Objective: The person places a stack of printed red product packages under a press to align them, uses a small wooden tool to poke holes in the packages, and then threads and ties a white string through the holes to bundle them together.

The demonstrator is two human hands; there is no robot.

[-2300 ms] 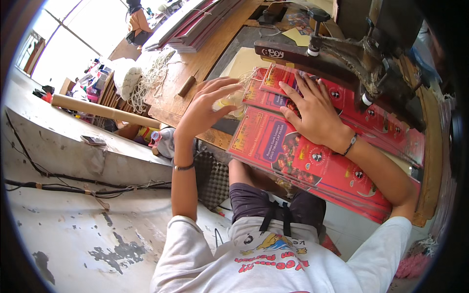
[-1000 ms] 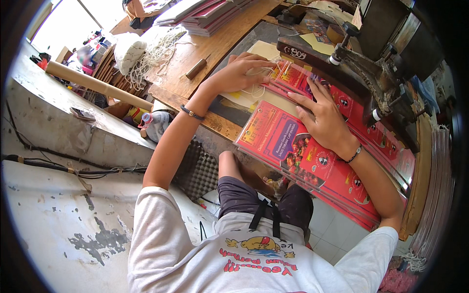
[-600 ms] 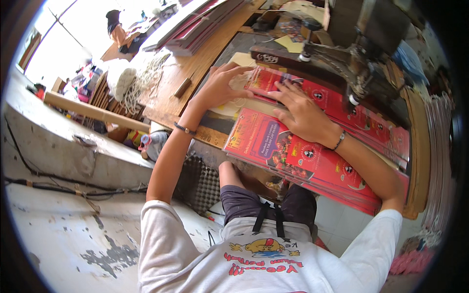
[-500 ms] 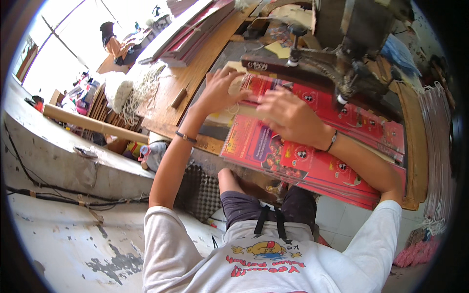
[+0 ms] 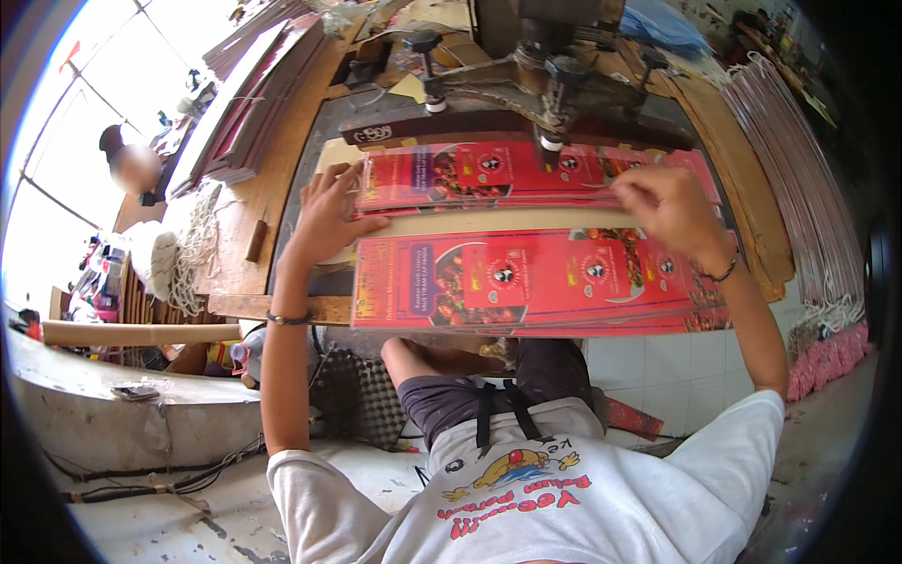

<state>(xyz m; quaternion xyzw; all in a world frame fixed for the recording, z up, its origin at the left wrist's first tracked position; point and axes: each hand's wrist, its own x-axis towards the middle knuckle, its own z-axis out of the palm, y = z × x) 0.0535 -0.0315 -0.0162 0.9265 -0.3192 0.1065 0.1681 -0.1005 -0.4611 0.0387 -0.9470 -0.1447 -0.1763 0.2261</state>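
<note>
Two piles of red printed card sheets lie across the machine bed: a far pile (image 5: 512, 174) and a near pile (image 5: 536, 277), with a pale strip of board (image 5: 498, 223) between them. My left hand (image 5: 329, 214) rests at the left end of the far pile, thumb apart and fingers stretched out. Over the right part of the far pile is my right hand (image 5: 672, 209), slightly blurred, its fingers curled together; whatever is in them cannot be made out. Just behind the far pile runs the dark clamp bar (image 5: 451, 122) of the machine.
Black knobs and a metal arm (image 5: 507, 80) rise above the bar. Stacked boards (image 5: 249, 103) and a short brown stick (image 5: 256, 241) lie on the left. White strings (image 5: 193, 254) hang nearby. Corded bundles (image 5: 799, 188) stand at right. Another person (image 5: 132, 164) is by the window.
My view has turned, and the sheets now lie more level across it. My hands have separated: the right has moved rightward along the far pile, while the left stays at its left end.
</note>
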